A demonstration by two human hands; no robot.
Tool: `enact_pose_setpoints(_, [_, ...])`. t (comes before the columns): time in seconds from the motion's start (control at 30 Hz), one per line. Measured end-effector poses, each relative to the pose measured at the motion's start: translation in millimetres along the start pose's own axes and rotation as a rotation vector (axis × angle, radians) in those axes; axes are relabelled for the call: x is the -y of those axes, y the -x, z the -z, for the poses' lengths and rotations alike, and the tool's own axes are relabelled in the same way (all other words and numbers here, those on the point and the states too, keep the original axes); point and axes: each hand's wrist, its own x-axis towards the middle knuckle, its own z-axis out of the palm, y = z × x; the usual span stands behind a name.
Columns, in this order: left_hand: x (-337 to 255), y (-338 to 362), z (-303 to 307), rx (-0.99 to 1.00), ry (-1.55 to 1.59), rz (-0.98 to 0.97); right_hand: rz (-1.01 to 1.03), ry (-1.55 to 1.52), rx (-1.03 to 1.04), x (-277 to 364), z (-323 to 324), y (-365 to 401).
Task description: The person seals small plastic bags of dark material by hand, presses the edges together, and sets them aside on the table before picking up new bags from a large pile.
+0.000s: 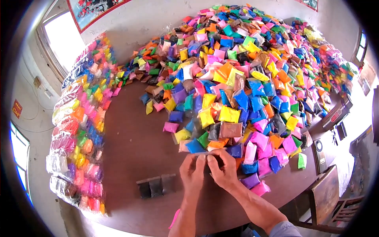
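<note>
- Lower centre, I see the left hand and right hand, thumbs together; I can't tell whether either grips anything.
- Left of them, three dark packets lie on the brown table.
- Beyond, coloured packets heap from centre to upper right.

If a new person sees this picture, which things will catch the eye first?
Probably the huge heap of colourful packets on the middle and right of the table. Next come the bagged packets along the table's left side. Then the left hand and right hand, close together at the heap's near edge, with three black packets lying to their left.
</note>
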Motion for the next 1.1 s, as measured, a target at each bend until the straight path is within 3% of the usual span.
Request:
enact_pose_setpoints(0.4, [6.7,-1.8,5.2,-0.050,0.066,0.078,0.014,0.029,-0.001,11.8,1.4,-2.2])
enact_pose_setpoints(1.1, [2.7,-1.9,0.0,-0.011,0.090,0.038,0.083,0.060,-0.051,4.5,0.4,-3.0])
